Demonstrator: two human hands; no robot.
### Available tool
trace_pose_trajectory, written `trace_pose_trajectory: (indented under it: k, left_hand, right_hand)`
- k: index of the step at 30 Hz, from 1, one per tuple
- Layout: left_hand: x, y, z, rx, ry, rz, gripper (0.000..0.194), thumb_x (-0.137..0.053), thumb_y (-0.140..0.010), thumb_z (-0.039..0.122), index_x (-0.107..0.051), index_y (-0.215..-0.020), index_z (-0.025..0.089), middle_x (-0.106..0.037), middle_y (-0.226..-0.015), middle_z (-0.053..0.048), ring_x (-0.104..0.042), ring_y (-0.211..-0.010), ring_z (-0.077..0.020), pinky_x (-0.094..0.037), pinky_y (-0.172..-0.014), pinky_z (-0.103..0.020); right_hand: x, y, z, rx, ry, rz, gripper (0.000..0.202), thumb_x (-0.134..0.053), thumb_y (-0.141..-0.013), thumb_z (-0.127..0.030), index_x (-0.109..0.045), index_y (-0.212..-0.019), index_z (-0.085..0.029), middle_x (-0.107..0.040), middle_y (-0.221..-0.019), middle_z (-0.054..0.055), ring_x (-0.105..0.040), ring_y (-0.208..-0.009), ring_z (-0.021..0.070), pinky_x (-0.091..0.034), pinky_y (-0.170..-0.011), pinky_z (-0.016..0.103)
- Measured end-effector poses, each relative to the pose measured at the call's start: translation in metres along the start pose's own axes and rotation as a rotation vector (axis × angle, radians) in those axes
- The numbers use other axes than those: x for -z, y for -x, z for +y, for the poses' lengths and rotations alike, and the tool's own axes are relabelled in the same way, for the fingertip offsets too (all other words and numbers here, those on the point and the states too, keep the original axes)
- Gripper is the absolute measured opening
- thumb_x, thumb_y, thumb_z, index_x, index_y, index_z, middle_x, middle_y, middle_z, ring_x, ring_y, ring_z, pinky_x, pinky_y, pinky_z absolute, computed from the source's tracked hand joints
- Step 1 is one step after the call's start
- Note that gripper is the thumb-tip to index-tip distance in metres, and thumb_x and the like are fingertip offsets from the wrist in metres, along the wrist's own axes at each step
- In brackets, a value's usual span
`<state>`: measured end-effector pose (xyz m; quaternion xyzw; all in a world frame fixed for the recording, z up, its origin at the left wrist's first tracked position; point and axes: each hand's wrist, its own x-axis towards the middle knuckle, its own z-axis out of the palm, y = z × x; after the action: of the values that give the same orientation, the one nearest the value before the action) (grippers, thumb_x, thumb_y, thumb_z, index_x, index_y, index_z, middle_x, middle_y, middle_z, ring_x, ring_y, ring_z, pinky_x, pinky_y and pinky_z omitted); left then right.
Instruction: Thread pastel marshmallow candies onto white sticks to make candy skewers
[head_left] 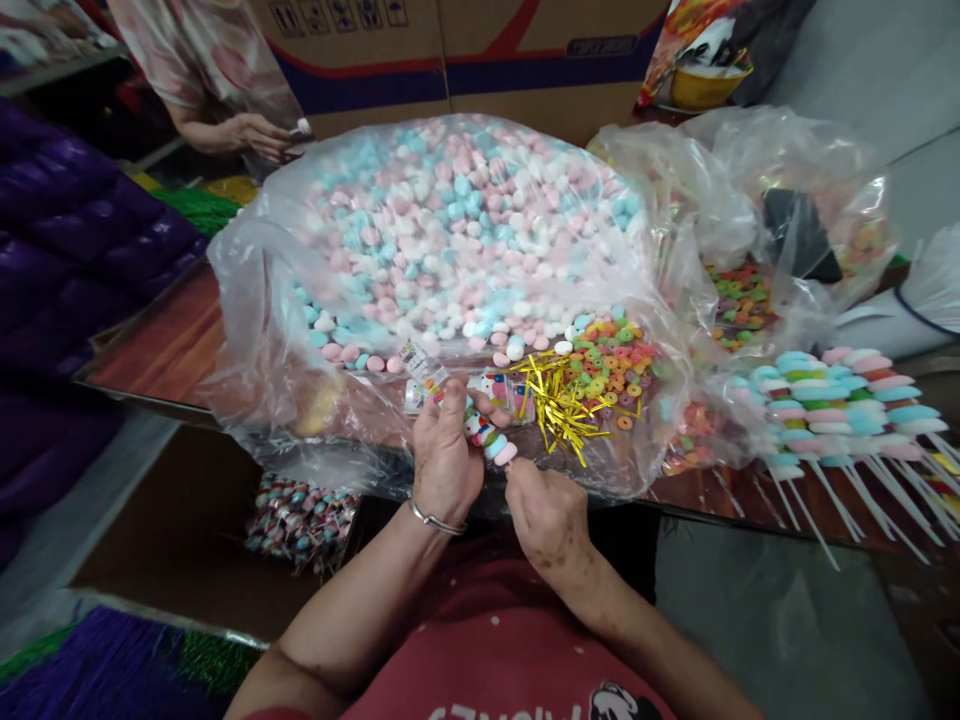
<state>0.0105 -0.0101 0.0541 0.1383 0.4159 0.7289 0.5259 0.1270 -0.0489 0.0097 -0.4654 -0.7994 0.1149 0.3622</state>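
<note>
A candy skewer (491,441), with pastel marshmallows at its lower end and a printed clear wrapper over the upper part, is between my hands. My left hand (444,455), with a bracelet at its wrist, has its fingers curled around the wrapped part, thumb up. At the lower end my right hand (546,508) is closed, just below the pink marshmallow; the stick is mostly hidden in its fist. Printed wrappers (517,397) lie just beyond my hands. To their right are gold twist ties (561,402) and sugared gummy rings (616,365).
A large clear bag of marshmallows (472,230) covers the table's middle. Finished-looking skewers (840,405) pile up at right, beside bags of gummy rings (742,300). A carton (187,540) with wrapped candies stands lower left. Another person's hand (262,135) is at upper left.
</note>
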Motion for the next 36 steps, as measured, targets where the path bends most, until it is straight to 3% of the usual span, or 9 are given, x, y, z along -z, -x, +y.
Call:
trace_pose_trajectory:
  k: [3,9,14,16,18,22,27,30,36]
  left_hand:
    - [0.001,0.005,-0.006,0.05,-0.008,0.015,0.043,-0.08,-0.07,0.05,-0.058,-0.087,0.018,-0.059,-0.058,0.005,-0.062,-0.051,-0.0111,-0.044,-0.048,-0.019]
    - [0.003,0.005,-0.005,0.128,0.033,-0.046,0.043,-0.076,-0.073,0.053,-0.061,-0.088,0.016,-0.063,-0.061,0.002,-0.065,-0.055,-0.013,-0.046,-0.049,-0.02]
    - [0.004,-0.006,0.007,0.18,0.073,-0.108,0.044,-0.079,-0.069,0.053,-0.063,-0.085,0.016,-0.066,-0.065,-0.001,-0.068,-0.062,-0.0168,-0.054,-0.058,-0.027]
    - [0.004,-0.004,0.008,0.198,0.075,-0.157,0.04,-0.078,-0.072,0.05,-0.062,-0.085,0.016,-0.061,-0.058,0.003,-0.064,-0.055,-0.0135,-0.054,-0.059,-0.026]
    - [0.004,0.002,0.007,0.241,0.082,-0.199,0.037,-0.077,-0.075,0.048,-0.062,-0.084,0.015,-0.055,-0.052,0.006,-0.057,-0.047,-0.0096,-0.053,-0.057,-0.025]
    - [0.008,0.016,0.004,0.339,0.064,-0.191,0.039,-0.079,-0.072,0.047,-0.06,-0.082,0.015,-0.052,-0.049,0.007,-0.05,-0.041,-0.0075,-0.045,-0.046,-0.02]
    - [0.015,0.025,0.001,0.396,-0.04,-0.105,0.045,-0.084,-0.062,0.049,-0.064,-0.076,0.012,-0.057,-0.053,0.004,-0.05,-0.044,-0.0072,-0.038,-0.042,-0.018]
    - [0.015,0.029,0.001,0.409,-0.058,-0.057,0.046,-0.087,-0.058,0.049,-0.065,-0.072,0.011,-0.059,-0.057,0.003,-0.053,-0.049,-0.0076,-0.04,-0.045,-0.018]
    - [0.019,0.035,0.003,0.415,-0.096,-0.075,0.043,-0.085,-0.061,0.048,-0.064,-0.064,0.011,-0.058,-0.056,0.003,-0.047,-0.047,-0.0049,-0.038,-0.045,-0.017]
  right_hand:
    - [-0.002,-0.004,-0.005,0.002,-0.029,-0.018,0.026,-0.04,-0.093,-0.015,-0.057,-0.073,-0.018,-0.053,-0.05,-0.001,-0.045,-0.046,0.0098,-0.03,-0.051,0.025]
    - [0.004,-0.008,-0.008,-0.416,-0.711,-0.299,0.028,-0.038,-0.097,-0.033,-0.051,-0.076,-0.02,-0.04,-0.05,-0.008,-0.037,-0.043,0.0076,-0.03,-0.044,0.02]
    - [0.003,-0.004,-0.008,-0.389,-0.755,-0.346,0.026,-0.037,-0.098,-0.032,-0.053,-0.082,-0.02,-0.039,-0.051,-0.008,-0.037,-0.044,0.0073,-0.031,-0.046,0.02]
    - [0.007,-0.004,-0.012,-0.326,-0.708,-0.37,0.026,-0.035,-0.099,-0.03,-0.052,-0.082,-0.02,-0.041,-0.052,-0.008,-0.038,-0.044,0.0075,-0.032,-0.047,0.021]
    - [0.016,-0.006,-0.014,-0.142,-0.558,-0.364,0.027,-0.036,-0.099,-0.028,-0.052,-0.079,-0.02,-0.047,-0.054,-0.006,-0.042,-0.046,0.0085,-0.033,-0.05,0.022]
    - [0.039,-0.013,-0.013,0.17,-0.143,-0.125,0.026,-0.044,-0.098,-0.025,-0.057,-0.077,-0.018,-0.059,-0.061,0.0,-0.05,-0.056,0.012,-0.037,-0.058,0.026]
    - [0.042,-0.022,-0.007,0.307,0.087,0.118,0.009,-0.059,-0.091,-0.017,-0.066,-0.096,-0.014,-0.066,-0.076,0.005,-0.055,-0.072,0.0167,-0.044,-0.071,0.031]
    - [0.037,-0.024,-0.007,0.344,0.113,0.127,0.013,-0.06,-0.089,-0.015,-0.068,-0.1,-0.015,-0.067,-0.086,0.007,-0.056,-0.08,0.0177,-0.045,-0.076,0.033]
    - [0.034,-0.022,-0.008,0.377,0.1,0.072,0.017,-0.054,-0.092,-0.016,-0.068,-0.083,-0.015,-0.069,-0.087,0.007,-0.051,-0.079,0.0184,-0.043,-0.072,0.035]
